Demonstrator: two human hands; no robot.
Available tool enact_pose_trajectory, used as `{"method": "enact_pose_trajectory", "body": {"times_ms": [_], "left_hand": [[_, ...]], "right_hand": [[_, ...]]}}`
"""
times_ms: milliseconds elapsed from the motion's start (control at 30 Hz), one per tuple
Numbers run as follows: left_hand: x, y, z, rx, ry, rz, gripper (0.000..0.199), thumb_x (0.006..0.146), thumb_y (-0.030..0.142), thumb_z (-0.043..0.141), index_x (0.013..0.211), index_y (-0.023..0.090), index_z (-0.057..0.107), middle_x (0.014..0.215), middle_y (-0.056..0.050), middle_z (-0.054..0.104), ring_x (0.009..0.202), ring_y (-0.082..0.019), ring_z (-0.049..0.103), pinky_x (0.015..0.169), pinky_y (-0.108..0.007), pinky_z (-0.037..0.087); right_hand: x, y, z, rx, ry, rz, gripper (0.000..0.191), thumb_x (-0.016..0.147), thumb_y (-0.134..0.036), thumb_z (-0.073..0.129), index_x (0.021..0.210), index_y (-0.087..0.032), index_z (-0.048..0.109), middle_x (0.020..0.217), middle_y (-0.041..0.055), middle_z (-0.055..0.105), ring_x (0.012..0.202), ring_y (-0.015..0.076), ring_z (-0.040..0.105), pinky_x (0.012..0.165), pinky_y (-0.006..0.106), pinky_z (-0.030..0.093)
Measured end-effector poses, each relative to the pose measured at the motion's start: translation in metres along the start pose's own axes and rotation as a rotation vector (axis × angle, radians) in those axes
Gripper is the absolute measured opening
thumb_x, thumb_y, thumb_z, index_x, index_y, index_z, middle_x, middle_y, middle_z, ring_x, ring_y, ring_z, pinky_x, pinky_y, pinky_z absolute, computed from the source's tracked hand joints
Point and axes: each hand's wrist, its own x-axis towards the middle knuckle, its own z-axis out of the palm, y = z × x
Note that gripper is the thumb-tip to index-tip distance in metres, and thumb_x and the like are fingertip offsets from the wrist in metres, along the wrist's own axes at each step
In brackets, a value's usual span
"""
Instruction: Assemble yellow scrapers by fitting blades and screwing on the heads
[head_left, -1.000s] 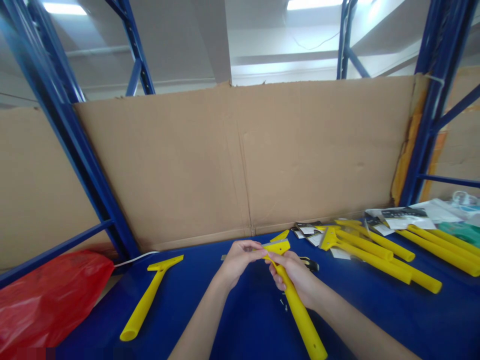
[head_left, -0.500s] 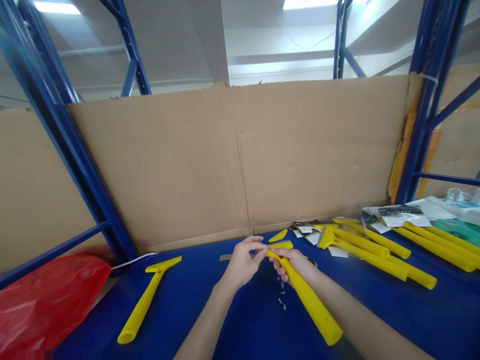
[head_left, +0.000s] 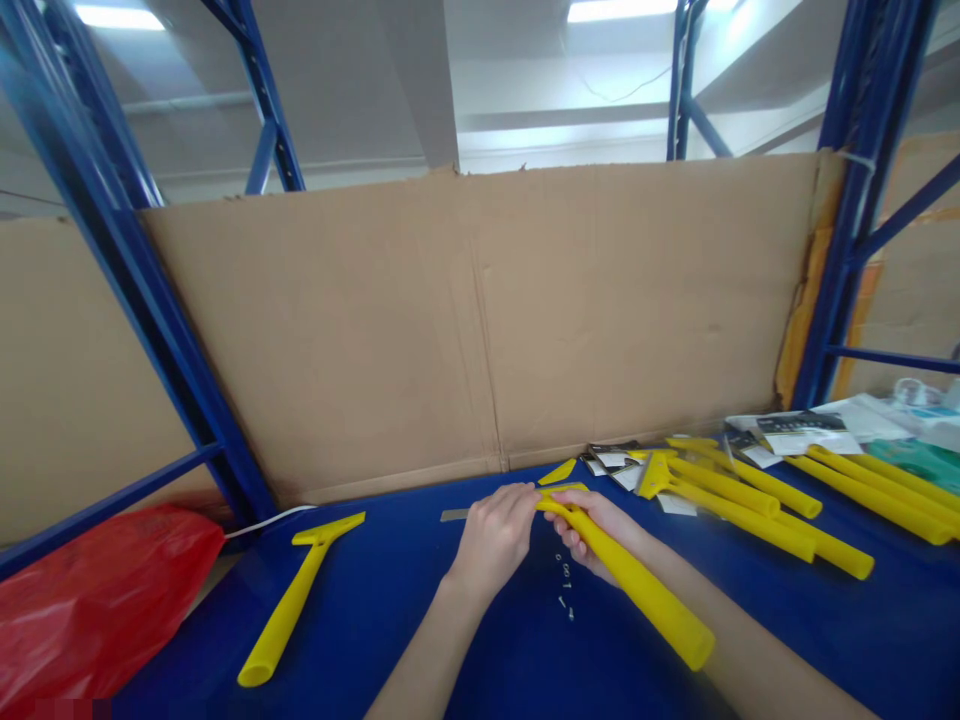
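Blue tabletop [head_left: 420, 650] stretches below brown cardboard [head_left: 337, 340] in our head view. Reading clock directions from its centre, we have the yellow long-handled scraper [head_left: 645, 590] between four and five o'clock, our right hand [head_left: 592, 530] gripping its neck. Our left hand [head_left: 495, 535] meets its head; its own back hides the fingertips, so we cannot tell whether they pinch anything. We judge the scraper light, stiff and slightly slick, best held at the neck. Small metal pieces [head_left: 561, 601] near five o'clock are too tiny to identify.
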Motion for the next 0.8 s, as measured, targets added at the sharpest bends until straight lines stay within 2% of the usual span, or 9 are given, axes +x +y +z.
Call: {"method": "enact_pose_trajectory", "body": {"times_ms": [100, 167, 233, 300, 367, 500, 567, 667, 800], "left_hand": [[0.0, -0.001, -0.003, 0.048, -0.02, -0.061, 0.022, 0.086, 0.011, 0.045, 0.092, 0.017, 0.065, 0.09, -0.008, 0.072, 0.081, -0.019, 0.068, 0.07, -0.029, 0.054], [-0.001, -0.004, -0.003, 0.027, -0.028, -0.248, 0.018, 0.085, 0.015, 0.047, 0.09, 0.017, 0.064, 0.086, -0.007, 0.072, 0.076, -0.019, 0.067, 0.067, -0.028, 0.052], [-0.003, -0.01, 0.0, -0.063, -0.031, -0.496, 0.013, 0.083, 0.017, 0.051, 0.088, 0.018, 0.063, 0.081, -0.006, 0.071, 0.072, -0.018, 0.067, 0.066, -0.027, 0.051], [-0.006, -0.018, 0.006, -0.25, -0.017, -0.721, 0.008, 0.08, 0.017, 0.055, 0.083, 0.017, 0.063, 0.073, -0.004, 0.07, 0.066, -0.017, 0.066, 0.063, -0.025, 0.05], [-0.007, -0.023, 0.011, -0.492, 0.032, -0.911, 0.003, 0.077, 0.016, 0.059, 0.076, 0.016, 0.062, 0.066, -0.003, 0.068, 0.061, -0.015, 0.065, 0.061, -0.024, 0.051], [-0.003, -0.024, 0.016, -0.878, 0.12, -1.276, 0.011, 0.068, 0.006, 0.068, 0.066, 0.012, 0.059, 0.057, -0.001, 0.065, 0.051, -0.011, 0.062, 0.055, -0.021, 0.052], [-0.001, -0.022, 0.015, -0.946, 0.11, -1.352, 0.014, 0.067, 0.001, 0.068, 0.065, 0.011, 0.059, 0.054, 0.0, 0.063, 0.048, -0.009, 0.06, 0.054, -0.02, 0.052], [0.001, -0.018, 0.013, -0.97, 0.079, -1.376, 0.013, 0.071, -0.003, 0.063, 0.068, 0.01, 0.059, 0.055, -0.002, 0.064, 0.047, -0.009, 0.06, 0.054, -0.021, 0.054], [0.001, -0.016, 0.01, -0.987, 0.056, -1.395, 0.013, 0.072, -0.003, 0.062, 0.069, 0.009, 0.06, 0.056, -0.003, 0.065, 0.047, -0.009, 0.06, 0.054, -0.022, 0.055]], "right_hand": [[-0.008, 0.0, 0.002, 0.01, -0.07, -0.076, 0.036, 0.089, -0.039, 0.038, 0.08, -0.012, 0.061, 0.053, 0.0002, 0.057, 0.041, 0.0073, 0.053, 0.037, 0.015, 0.039], [-0.012, 0.001, 0.003, -0.074, -0.027, -0.16, 0.041, 0.089, -0.041, 0.031, 0.084, -0.013, 0.06, 0.055, 0.0004, 0.058, 0.041, 0.0085, 0.055, 0.035, 0.016, 0.037], [-0.013, 0.003, 0.001, -0.335, 0.082, -0.254, 0.032, 0.087, -0.037, 0.036, 0.083, -0.015, 0.059, 0.053, -0.0014, 0.057, 0.036, 0.0078, 0.051, 0.032, 0.016, 0.032], [-0.013, 0.006, -0.003, -0.703, 0.119, -0.325, 0.015, 0.079, -0.027, 0.049, 0.08, -0.016, 0.059, 0.053, -0.0033, 0.056, 0.034, 0.0056, 0.047, 0.03, 0.014, 0.029], [-0.013, 0.009, -0.008, -1.009, 0.049, -0.315, 0.011, 0.071, -0.016, 0.056, 0.08, -0.016, 0.061, 0.055, -0.0045, 0.056, 0.034, 0.0044, 0.047, 0.03, 0.013, 0.031], [-0.014, 0.013, -0.014, -1.192, -0.05, -0.209, 0.024, 0.066, -0.008, 0.052, 0.085, -0.017, 0.064, 0.058, -0.0055, 0.053, 0.036, 0.0055, 0.048, 0.029, 0.014, 0.038], [-0.016, 0.013, -0.014, -1.204, -0.052, -0.167, 0.021, 0.066, -0.007, 0.052, 0.081, -0.016, 0.064, 0.054, -0.0061, 0.05, 0.035, 0.0058, 0.048, 0.029, 0.014, 0.039], [-0.016, 0.013, -0.013, -1.226, -0.058, -0.127, 0.014, 0.068, -0.008, 0.052, 0.072, -0.016, 0.063, 0.045, -0.0069, 0.048, 0.032, 0.0063, 0.047, 0.029, 0.014, 0.039], [-0.011, 0.018, -0.014, -1.251, -0.033, -0.177, 0.014, 0.073, -0.012, 0.051, 0.068, -0.016, 0.064, 0.039, -0.0068, 0.048, 0.029, 0.0061, 0.044, 0.03, 0.014, 0.035]]}}
